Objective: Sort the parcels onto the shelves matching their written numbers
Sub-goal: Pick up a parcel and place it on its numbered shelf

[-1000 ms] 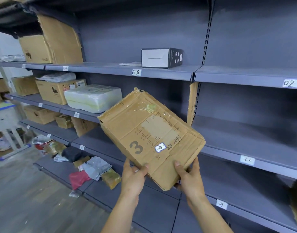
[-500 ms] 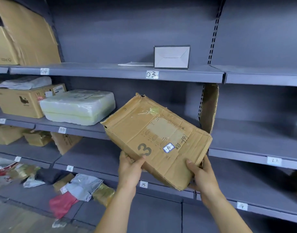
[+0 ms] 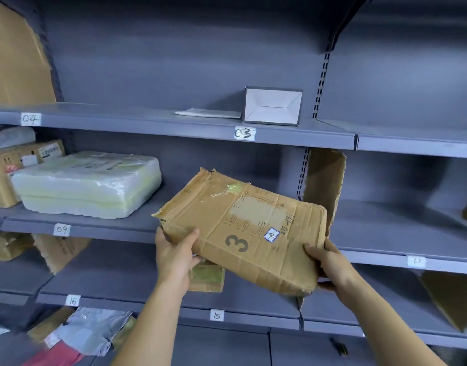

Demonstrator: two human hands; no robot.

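A flat, worn cardboard parcel (image 3: 243,228) with a printed 3 and a small blue-edged sticker is held tilted in front of the grey shelving. My left hand (image 3: 175,253) grips its near left corner. My right hand (image 3: 330,265) grips its near right corner. The parcel's far edge reaches over the front of the shelf (image 3: 137,228) tagged 09 (image 3: 61,229). Above it runs the shelf tagged 03 (image 3: 244,133), and below it the shelf tagged 15 (image 3: 216,315).
A plastic-wrapped white parcel (image 3: 87,183) and a cardboard box (image 3: 5,170) sit on shelf 09. A white box (image 3: 272,105) and a flat envelope (image 3: 208,113) lie on shelf 03. Cardboard dividers (image 3: 323,180) stand between bays. Soft mailers (image 3: 92,328) lie at the lower left.
The view has moved closer to the shelves and shifted right. The parcel, held in both hands, has moved forward toward the shelf tagged 09.
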